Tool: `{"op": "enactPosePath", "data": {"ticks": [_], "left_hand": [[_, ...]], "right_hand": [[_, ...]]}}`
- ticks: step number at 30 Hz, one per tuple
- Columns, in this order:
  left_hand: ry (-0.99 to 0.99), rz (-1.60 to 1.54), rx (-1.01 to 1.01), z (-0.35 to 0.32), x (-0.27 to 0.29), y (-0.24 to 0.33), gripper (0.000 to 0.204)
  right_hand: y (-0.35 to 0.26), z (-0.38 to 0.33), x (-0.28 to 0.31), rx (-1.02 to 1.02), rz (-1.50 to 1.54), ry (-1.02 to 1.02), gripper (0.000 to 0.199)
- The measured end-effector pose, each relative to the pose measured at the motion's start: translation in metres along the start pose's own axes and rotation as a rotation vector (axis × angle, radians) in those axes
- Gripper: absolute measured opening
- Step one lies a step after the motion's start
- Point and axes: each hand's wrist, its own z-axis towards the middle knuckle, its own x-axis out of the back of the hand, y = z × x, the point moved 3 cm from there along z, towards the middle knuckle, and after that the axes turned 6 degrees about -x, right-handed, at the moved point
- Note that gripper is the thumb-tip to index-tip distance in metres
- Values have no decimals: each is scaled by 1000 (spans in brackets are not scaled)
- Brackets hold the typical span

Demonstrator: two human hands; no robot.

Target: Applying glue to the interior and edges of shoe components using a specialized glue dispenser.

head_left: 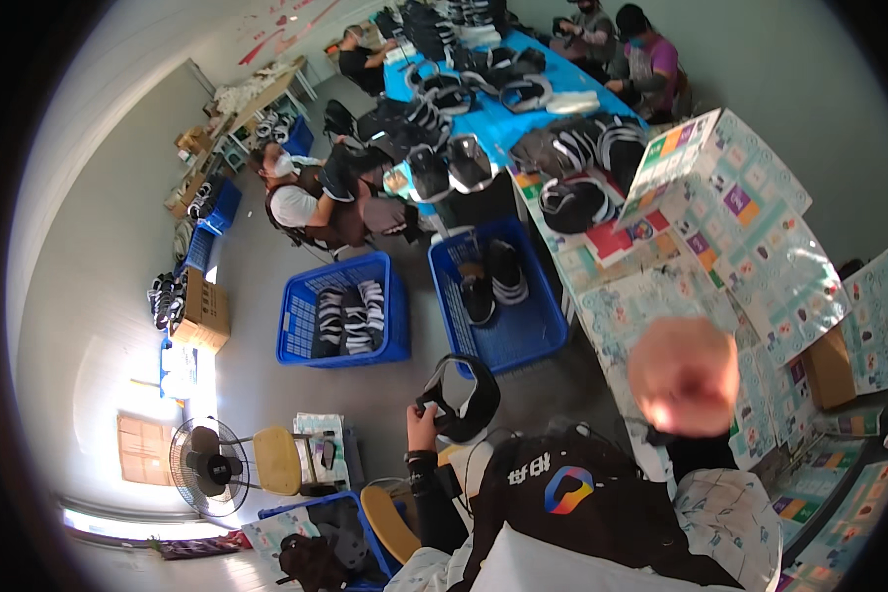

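Observation:
My left hand (422,427) is closed on the near left edge of a black loop-shaped fabric piece (481,407). This piece has a pale grey edge and a wide opening in its middle, and it is held up over the floor in front of my dark apron (553,483). My right hand (683,375) is raised close to the camera, above the paper-covered table (641,281). It is smeared by blur, so its fingers and anything in them cannot be made out. A dark sleeve shows at its wrist.
Ahead stand two blue baskets, one (393,296) with stacked black-and-white pieces, the other (553,331) with dark pieces. Several people work round a blue table (498,128) heaped with similar pieces. At left are a fan (207,464), a yellow stool (278,461) and a cardboard box (202,311).

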Motion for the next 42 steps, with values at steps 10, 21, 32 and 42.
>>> {"op": "enactPosePath", "data": {"ticks": [10,21,32,42], "left_hand": [[-14,98,-20,28,-7,18,39],[35,95,20,17,4,10,43],[139,223,-64,3,38,-49,52],[163,285,-38,-25,49,-64,48]], "right_hand": [[-1,68,26,-9,427,3,85],[-8,73,-49,-172,693,-787,62],[84,68,-101,-222,677,-1349,13],[183,20,-89,-822,570,-30,85]]}}
